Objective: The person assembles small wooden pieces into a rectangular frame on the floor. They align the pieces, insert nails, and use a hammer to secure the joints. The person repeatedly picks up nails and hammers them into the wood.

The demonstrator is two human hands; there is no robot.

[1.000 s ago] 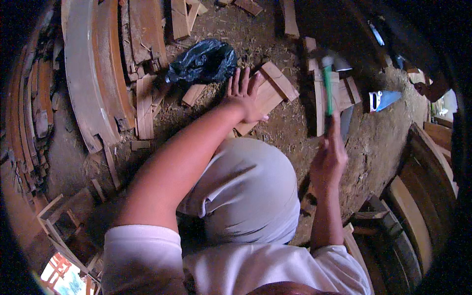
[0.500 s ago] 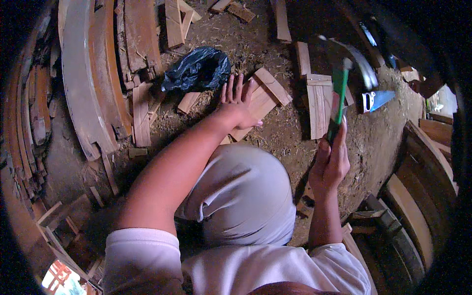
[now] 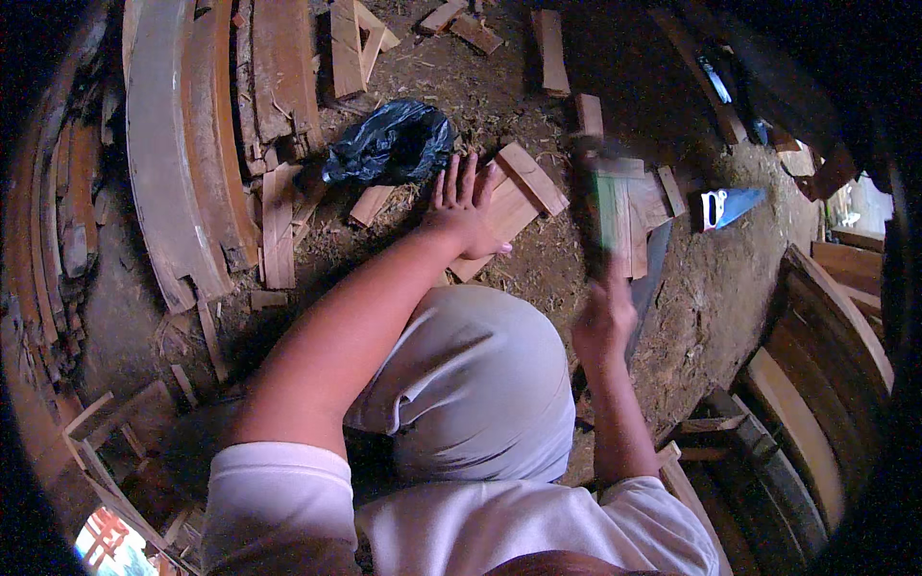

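My left hand (image 3: 461, 223) lies with fingers spread on a short wooden board (image 3: 516, 209), which has a narrower wood piece (image 3: 534, 180) across its far end. In my closed right hand (image 3: 604, 326) is a green-handled hammer (image 3: 607, 204), smeared by motion, its dark head hard to make out. Under or behind the hammer lie pale wood pieces (image 3: 637, 252); whether it touches them I cannot tell. Beyond my left fingertips sits a crumpled black plastic bag (image 3: 392, 142). My knee (image 3: 485, 370), in grey cloth, is close to the board.
A handsaw (image 3: 730, 207) with blue blade and white handle lies on the dirt floor at right. Long curved planks (image 3: 168, 144) are stacked at left, and more curved timbers (image 3: 802, 422) stand at lower right. Wood offcuts (image 3: 475, 36) and shavings are scattered at the far side.
My right hand has moved left and slightly nearer, swinging the hammer from upright down toward the pale wood pieces. My left hand stays flat on the board.
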